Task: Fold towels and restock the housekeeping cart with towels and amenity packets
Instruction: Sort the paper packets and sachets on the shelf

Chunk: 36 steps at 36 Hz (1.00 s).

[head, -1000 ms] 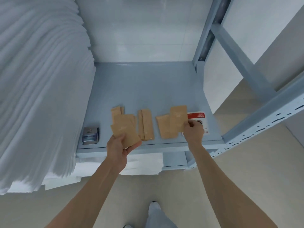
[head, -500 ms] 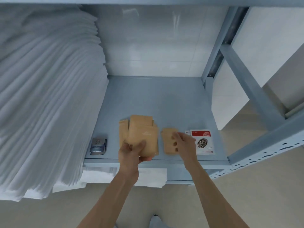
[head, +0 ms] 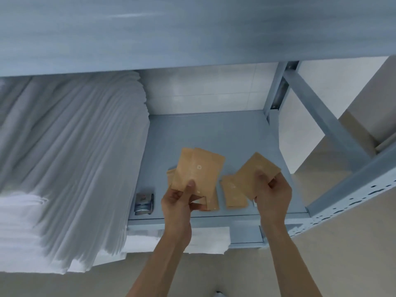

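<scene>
towels (head: 70, 159) sit stacked left of the hands; left hand (head: 179, 202) grasps a packet fan (head: 197, 171), right hand (head: 271, 192) pinches another packet (head: 256, 170); probably mid-restock, loose packets (head: 232, 194) remaining between them.

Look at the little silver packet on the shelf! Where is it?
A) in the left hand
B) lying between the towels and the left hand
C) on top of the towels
B: the silver packet lies on the shelf, beside the towels, untouched by the left hand.
</scene>
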### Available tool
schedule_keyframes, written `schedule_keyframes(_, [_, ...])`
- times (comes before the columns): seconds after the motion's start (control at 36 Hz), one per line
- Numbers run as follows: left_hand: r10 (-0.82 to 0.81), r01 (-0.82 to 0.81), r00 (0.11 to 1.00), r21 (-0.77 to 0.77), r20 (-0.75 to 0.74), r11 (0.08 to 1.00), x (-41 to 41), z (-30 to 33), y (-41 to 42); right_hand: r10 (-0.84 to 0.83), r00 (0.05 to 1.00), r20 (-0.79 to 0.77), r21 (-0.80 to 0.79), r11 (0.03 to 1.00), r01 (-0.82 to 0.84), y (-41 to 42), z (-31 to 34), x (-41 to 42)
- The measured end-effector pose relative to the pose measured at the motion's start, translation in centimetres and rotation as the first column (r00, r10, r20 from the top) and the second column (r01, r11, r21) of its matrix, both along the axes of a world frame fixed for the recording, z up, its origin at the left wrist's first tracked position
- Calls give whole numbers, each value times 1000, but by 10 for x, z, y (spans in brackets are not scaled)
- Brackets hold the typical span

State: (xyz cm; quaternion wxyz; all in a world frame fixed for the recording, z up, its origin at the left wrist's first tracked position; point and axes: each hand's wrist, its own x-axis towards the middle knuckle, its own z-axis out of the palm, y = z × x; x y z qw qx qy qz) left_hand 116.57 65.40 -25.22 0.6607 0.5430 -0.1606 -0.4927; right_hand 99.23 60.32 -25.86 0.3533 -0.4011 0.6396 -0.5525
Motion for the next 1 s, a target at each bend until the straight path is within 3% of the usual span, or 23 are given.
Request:
schedule_keyframes(0.22, [-16,14,994,15,105,1000,-14,5,9,194,979,-56,-125,972,-200,28,21,36])
schedule_keyframes(0.39, [11,-8,998,-51,55,999,-19,13,26,-37,992,-124,-150,989,18,33,21,27])
schedule_keyframes(0.44, [21,-8,990,-94,138,995,-20,17,32,-100,989,-106,-133,987,85,30,21,11])
schedule_keyframes(0.5, [49,27,901,-169,431,985,-21,16,40,-85,995,-44,-112,991,80,30,21,0])
schedule_keyframes(0.56, [120,132,667,-275,736,952,-22,13,46,-15,995,95,-95,995,24,33,22,-3])
schedule_keyframes(0.61, [205,238,474,-348,857,907,-22,5,49,74,965,252,-74,996,-57,39,21,1])
schedule_keyframes(0.67, [268,305,370,-389,889,870,-24,-2,50,124,943,308,-73,992,-106,45,18,6])
schedule_keyframes(0.78, [296,339,253,-371,921,864,-27,-10,52,155,905,397,-60,988,-143,49,15,10])
schedule_keyframes(1.0, [238,330,159,-279,958,902,-30,-23,58,212,843,495,-106,977,-184,57,15,7])
